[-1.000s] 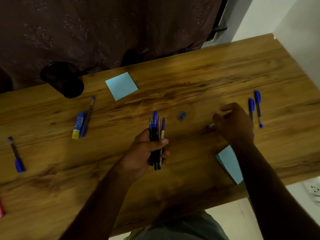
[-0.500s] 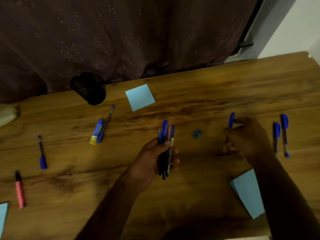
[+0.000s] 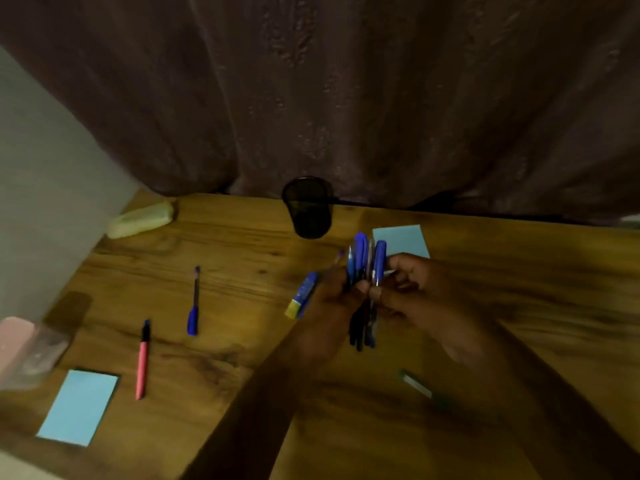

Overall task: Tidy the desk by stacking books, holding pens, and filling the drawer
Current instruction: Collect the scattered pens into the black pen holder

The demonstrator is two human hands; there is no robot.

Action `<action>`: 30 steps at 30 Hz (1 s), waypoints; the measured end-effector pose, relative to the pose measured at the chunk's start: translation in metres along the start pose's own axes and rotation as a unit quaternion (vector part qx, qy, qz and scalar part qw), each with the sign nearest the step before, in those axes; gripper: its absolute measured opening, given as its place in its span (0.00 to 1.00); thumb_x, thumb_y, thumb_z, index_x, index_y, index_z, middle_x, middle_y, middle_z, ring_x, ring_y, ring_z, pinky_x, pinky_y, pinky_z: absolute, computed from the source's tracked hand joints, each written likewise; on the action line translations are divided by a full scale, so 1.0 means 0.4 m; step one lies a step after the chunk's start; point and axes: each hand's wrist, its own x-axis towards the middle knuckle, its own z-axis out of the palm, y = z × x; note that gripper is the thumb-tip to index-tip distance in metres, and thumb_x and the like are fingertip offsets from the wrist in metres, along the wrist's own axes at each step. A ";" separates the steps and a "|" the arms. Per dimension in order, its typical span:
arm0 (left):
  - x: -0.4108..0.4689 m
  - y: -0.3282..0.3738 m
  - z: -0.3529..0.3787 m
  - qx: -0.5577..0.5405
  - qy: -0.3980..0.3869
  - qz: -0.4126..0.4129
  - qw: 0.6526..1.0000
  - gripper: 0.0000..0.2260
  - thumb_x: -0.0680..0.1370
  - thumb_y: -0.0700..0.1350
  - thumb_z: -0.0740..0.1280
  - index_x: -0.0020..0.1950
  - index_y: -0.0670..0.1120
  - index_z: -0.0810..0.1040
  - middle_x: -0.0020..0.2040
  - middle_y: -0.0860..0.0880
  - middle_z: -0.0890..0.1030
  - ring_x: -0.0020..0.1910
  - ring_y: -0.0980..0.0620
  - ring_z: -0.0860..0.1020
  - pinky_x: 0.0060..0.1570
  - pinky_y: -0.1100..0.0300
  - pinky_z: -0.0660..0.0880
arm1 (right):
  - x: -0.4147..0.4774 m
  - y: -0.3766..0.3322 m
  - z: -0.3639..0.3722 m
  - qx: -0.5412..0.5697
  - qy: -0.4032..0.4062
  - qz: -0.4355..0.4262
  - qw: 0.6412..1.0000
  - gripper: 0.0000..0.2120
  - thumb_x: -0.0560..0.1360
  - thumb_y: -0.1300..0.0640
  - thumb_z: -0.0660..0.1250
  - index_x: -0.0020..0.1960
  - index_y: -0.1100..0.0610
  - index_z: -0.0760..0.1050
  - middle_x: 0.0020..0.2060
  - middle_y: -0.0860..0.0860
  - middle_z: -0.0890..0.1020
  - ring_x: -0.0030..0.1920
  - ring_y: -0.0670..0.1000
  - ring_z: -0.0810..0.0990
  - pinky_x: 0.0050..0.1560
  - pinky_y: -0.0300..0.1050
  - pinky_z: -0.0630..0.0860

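My left hand grips a bundle of several pens, blue caps pointing up, above the middle of the wooden desk. My right hand meets it from the right and pinches a blue-capped pen against the bundle. A black mesh pen holder stands upright at the desk's far edge, just beyond the hands. Loose on the desk lie a blue pen, a pink pen, and a blue and yellow glue stick partly behind my left hand.
Blue sticky-note pads lie at the near left and behind the hands. A pale yellow pouch rests at the far left, a pink and clear case at the left edge. A greenish pen lies front right. A dark curtain hangs behind.
My right hand lifted a blue pen off the desk and carried it left to the bundle in my left hand. The camera swung left, bringing the pen holder closer to centre.
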 end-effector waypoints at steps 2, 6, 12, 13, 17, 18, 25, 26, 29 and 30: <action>0.059 0.033 -0.070 -0.013 -0.002 0.025 1.000 0.12 0.83 0.39 0.60 0.65 0.45 0.77 0.59 0.42 0.83 0.60 0.44 0.81 0.60 0.49 0.78 | 0.071 -0.038 0.052 -0.027 0.029 -0.034 0.999 0.12 0.71 0.52 0.77 0.53 0.45 0.82 0.42 0.51 0.85 0.44 0.51 0.86 0.45 0.51 0.84; 0.191 0.126 -0.179 -0.026 0.014 0.094 0.995 0.13 0.83 0.37 0.61 0.66 0.38 0.75 0.61 0.34 0.79 0.62 0.36 0.78 0.61 0.43 0.76 | 0.219 -0.121 0.116 -0.059 0.072 -0.113 0.989 0.11 0.71 0.53 0.77 0.53 0.46 0.82 0.42 0.48 0.86 0.45 0.48 0.85 0.49 0.57 0.84; 0.333 0.262 -0.272 0.025 0.029 0.210 0.977 0.10 0.80 0.34 0.64 0.61 0.35 0.78 0.54 0.38 0.83 0.52 0.48 0.83 0.52 0.54 0.80 | 0.385 -0.240 0.135 -0.129 0.137 -0.221 0.957 0.10 0.71 0.55 0.74 0.49 0.42 0.80 0.41 0.46 0.85 0.44 0.45 0.85 0.47 0.56 0.83; 0.354 0.268 -0.279 0.032 0.034 0.218 0.975 0.10 0.80 0.33 0.64 0.60 0.33 0.78 0.52 0.39 0.83 0.50 0.49 0.83 0.51 0.55 0.80 | 0.409 -0.243 0.137 -0.142 0.149 -0.222 0.953 0.10 0.71 0.57 0.74 0.49 0.44 0.80 0.40 0.47 0.85 0.43 0.45 0.85 0.46 0.55 0.83; 0.411 0.231 -0.278 0.056 0.072 0.190 0.978 0.09 0.79 0.32 0.65 0.57 0.36 0.80 0.47 0.45 0.83 0.44 0.57 0.83 0.48 0.59 0.81 | 0.484 -0.213 0.147 -0.194 0.176 -0.190 0.946 0.06 0.73 0.59 0.72 0.49 0.52 0.81 0.36 0.48 0.83 0.38 0.44 0.83 0.42 0.50 0.83; 0.419 0.219 -0.274 0.074 0.084 0.178 0.978 0.08 0.79 0.32 0.66 0.56 0.38 0.80 0.46 0.47 0.83 0.42 0.59 0.83 0.46 0.60 0.80 | 0.496 -0.199 0.148 -0.211 0.175 -0.177 0.945 0.06 0.73 0.60 0.72 0.49 0.52 0.81 0.35 0.46 0.82 0.37 0.42 0.82 0.38 0.45 0.81; 0.429 0.199 -0.266 0.211 0.122 0.113 0.963 0.10 0.77 0.35 0.66 0.57 0.43 0.78 0.51 0.41 0.83 0.50 0.43 0.82 0.52 0.41 0.79 | 0.504 -0.151 0.168 -0.279 0.181 -0.156 0.930 0.12 0.74 0.64 0.63 0.38 0.48 0.71 0.30 0.42 0.74 0.31 0.42 0.74 0.32 0.39 0.67; 0.424 0.204 -0.261 0.234 0.123 0.125 0.956 0.11 0.77 0.36 0.67 0.59 0.41 0.77 0.51 0.42 0.82 0.50 0.44 0.81 0.53 0.44 0.79 | 0.503 -0.150 0.171 -0.284 0.183 -0.147 0.929 0.13 0.74 0.63 0.62 0.36 0.47 0.70 0.30 0.42 0.73 0.32 0.44 0.75 0.33 0.40 0.67; 0.405 0.211 -0.246 0.235 0.118 0.117 0.958 0.17 0.77 0.38 0.67 0.65 0.41 0.72 0.54 0.48 0.77 0.53 0.51 0.77 0.55 0.54 0.77 | 0.496 -0.144 0.179 -0.310 0.173 -0.125 0.926 0.13 0.74 0.61 0.61 0.35 0.46 0.70 0.33 0.44 0.76 0.40 0.52 0.80 0.36 0.45 0.73; 0.401 0.211 -0.246 0.240 0.117 0.111 0.957 0.18 0.77 0.36 0.66 0.67 0.42 0.71 0.54 0.50 0.75 0.53 0.52 0.75 0.55 0.56 0.75 | 0.492 -0.142 0.182 -0.317 0.169 -0.123 0.925 0.11 0.74 0.60 0.61 0.37 0.46 0.72 0.36 0.46 0.79 0.42 0.53 0.81 0.38 0.47 0.76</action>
